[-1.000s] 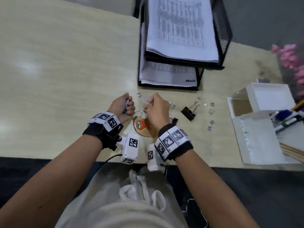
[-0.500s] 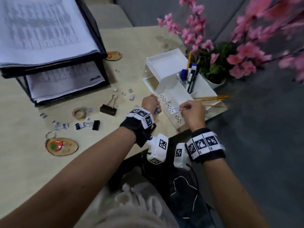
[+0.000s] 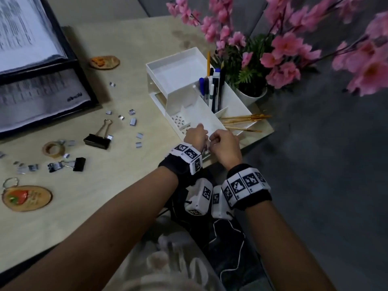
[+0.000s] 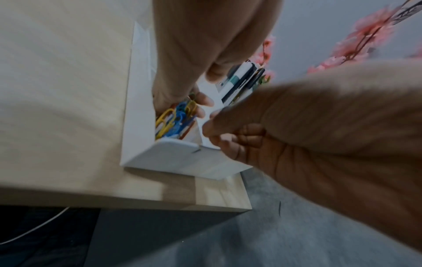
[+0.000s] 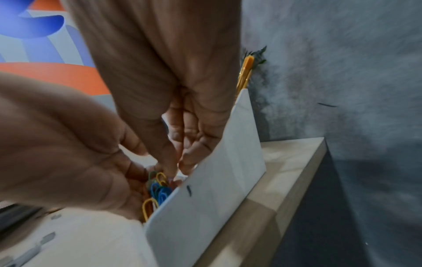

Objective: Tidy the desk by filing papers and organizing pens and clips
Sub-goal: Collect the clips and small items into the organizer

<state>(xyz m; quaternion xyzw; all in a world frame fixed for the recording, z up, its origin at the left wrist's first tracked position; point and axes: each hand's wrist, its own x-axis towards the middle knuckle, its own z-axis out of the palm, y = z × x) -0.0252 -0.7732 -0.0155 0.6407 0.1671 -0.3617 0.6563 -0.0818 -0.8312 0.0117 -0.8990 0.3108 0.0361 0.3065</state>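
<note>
Left hand (image 4: 194,59) and right hand (image 3: 225,147), grips narrowed, appear to pinch paper clips (image 4: 175,119) over the white organizer (image 3: 212,122) compartment at the counter (image 3: 105,196) edge. Risk: released clips overshoot the low wall and drop floorward. Binder clips (image 3: 97,139) lie beyond, unsorted.

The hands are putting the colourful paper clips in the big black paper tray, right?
Not the black tray. Both wrist views show the left hand and right hand putting the colourful paper clips in a compartment of the white desk organizer.
</note>
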